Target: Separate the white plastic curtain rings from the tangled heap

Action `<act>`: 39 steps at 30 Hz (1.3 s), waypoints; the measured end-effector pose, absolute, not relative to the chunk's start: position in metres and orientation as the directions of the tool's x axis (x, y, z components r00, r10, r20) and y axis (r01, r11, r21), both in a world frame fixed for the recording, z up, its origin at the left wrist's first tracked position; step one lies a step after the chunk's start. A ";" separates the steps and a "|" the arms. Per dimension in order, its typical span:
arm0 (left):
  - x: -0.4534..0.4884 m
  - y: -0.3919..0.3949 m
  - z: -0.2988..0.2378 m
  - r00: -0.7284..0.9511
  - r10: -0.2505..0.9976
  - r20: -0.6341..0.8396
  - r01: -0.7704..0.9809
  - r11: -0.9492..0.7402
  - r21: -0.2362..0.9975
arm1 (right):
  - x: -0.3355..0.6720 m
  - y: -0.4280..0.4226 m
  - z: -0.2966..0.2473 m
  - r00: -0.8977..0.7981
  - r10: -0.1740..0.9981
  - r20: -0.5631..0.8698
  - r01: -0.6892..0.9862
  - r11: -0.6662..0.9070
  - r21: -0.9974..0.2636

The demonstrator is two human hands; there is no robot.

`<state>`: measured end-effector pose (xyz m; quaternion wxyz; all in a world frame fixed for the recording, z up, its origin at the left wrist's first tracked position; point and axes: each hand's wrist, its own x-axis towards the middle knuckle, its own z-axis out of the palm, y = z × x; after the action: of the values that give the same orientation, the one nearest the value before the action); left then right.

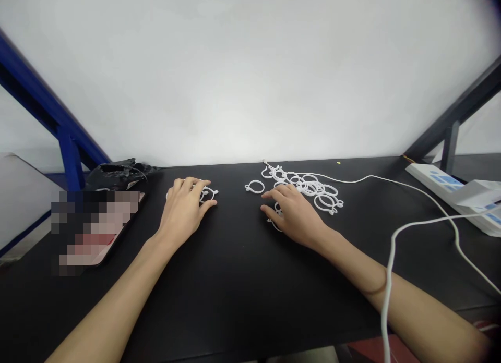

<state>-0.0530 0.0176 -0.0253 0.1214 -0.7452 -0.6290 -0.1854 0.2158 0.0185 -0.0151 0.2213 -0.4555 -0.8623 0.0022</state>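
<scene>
My left hand (185,204) lies over a few white curtain rings (209,195), thumb and fingers apart, partly hiding them. My right hand (295,212) rests low at the near left edge of a loose pile of white curtain rings (311,186), each with a small eyelet. Its thumb and fingers are also apart, and a couple of rings show partly under and beside the palm. Between the hands, nearer the right one, a single white ring (256,186) lies flat. No ring is visibly gripped, though the undersides of both hands are hidden.
On the black table (235,290), a pixelated flat object (102,232) and crumpled black plastic (117,173) lie at left. A white cord (368,178) runs from behind the pile; another white cable (391,258) crosses my right forearm. White-and-blue boxes (450,188) lie at right; a white wall stands behind.
</scene>
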 end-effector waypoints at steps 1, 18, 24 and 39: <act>-0.051 0.016 -0.024 0.154 0.885 0.440 0.978 -0.201 0.062 | 0.215 0.020 -0.016 -0.493 0.782 0.380 0.780 0.591 -0.204; -0.013 -0.002 -0.020 0.374 0.860 0.348 0.803 -0.488 0.342 | 0.210 0.020 -0.008 -0.553 0.770 0.320 0.690 0.638 -0.342; -0.009 -0.006 -0.020 0.351 0.866 0.357 0.769 -0.484 0.418 | 0.203 0.007 -0.004 -0.510 0.751 0.419 0.566 0.660 -0.494; 0.009 -0.016 -0.019 0.266 0.815 0.515 0.663 -0.542 0.515 | 0.200 -0.005 -0.001 -0.451 0.828 0.334 0.360 0.511 -0.780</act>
<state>0.0092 -0.0158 -0.0194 -0.0984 -0.7895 -0.4681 -0.3845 0.1999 -0.0055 -0.0007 0.3646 -0.3765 -0.7890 0.3205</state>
